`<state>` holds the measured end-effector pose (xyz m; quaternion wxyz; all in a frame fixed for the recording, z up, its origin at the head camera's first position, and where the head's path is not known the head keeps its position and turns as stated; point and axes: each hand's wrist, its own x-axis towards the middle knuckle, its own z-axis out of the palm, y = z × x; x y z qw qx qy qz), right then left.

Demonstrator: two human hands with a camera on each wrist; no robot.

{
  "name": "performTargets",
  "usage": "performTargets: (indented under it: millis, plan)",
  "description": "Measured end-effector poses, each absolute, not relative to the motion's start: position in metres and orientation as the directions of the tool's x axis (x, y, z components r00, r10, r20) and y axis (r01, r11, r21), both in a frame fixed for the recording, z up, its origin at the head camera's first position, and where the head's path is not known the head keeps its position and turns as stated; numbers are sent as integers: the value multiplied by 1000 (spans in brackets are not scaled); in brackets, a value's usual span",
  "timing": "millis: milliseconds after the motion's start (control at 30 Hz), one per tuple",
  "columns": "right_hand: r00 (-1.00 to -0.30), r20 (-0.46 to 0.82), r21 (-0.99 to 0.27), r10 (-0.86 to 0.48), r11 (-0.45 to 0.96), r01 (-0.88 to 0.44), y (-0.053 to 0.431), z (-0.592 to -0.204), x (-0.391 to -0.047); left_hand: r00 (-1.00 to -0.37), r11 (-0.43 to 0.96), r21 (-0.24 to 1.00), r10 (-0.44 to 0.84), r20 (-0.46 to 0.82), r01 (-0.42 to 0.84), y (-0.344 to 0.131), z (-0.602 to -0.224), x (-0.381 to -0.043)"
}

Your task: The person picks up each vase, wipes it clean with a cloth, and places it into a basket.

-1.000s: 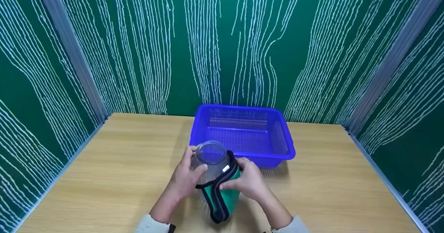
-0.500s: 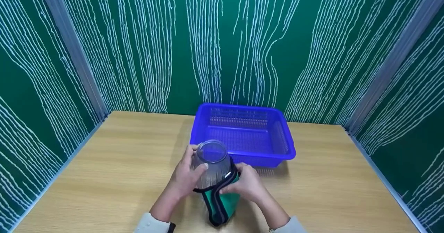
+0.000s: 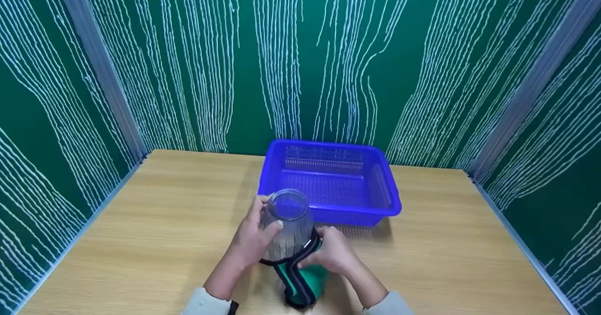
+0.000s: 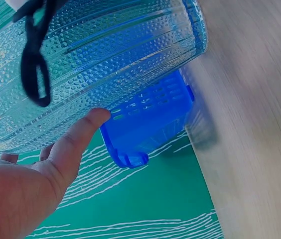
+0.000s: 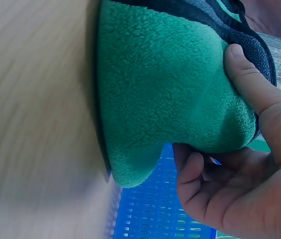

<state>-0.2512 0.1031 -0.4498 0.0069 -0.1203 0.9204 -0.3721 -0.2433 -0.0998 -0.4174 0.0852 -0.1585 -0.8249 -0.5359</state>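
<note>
A clear, textured glass jar (image 3: pixel 288 230) stands before me in the head view, its round rim uppermost. My left hand (image 3: pixel 253 237) holds it from the left, thumb on the near side and fingers behind; in the left wrist view the ribbed, dimpled wall of the jar (image 4: pixel 95 79) fills the top. A plush green cloth (image 3: pixel 312 277) with dark edging is wrapped about the jar's lower part. My right hand (image 3: pixel 335 251) pinches that cloth at the right side, as the right wrist view shows, with the thumb on the green cloth (image 5: pixel 165 74). The jar's base is hidden by the cloth.
A blue perforated plastic basket (image 3: pixel 328 208) sits just behind the jar on the wooden table (image 3: pixel 188 202). Green walls (image 3: pixel 399 94) with white wavy lines enclose the table at the back and both sides. A dark strap loop (image 4: pixel 36 74) hangs before the left wrist camera.
My right hand has slid slightly down the jar with the cloth, so more bare glass shows above its edge. The left hand and the jar have hardly moved.
</note>
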Motion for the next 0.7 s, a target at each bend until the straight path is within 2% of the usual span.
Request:
performTargets:
  millis: [700]
  plan:
    - [-970, 97, -657, -221, 718, -230, 100, -460, -251, -941, 351, 874, 157, 299, 336, -99, -417, -243]
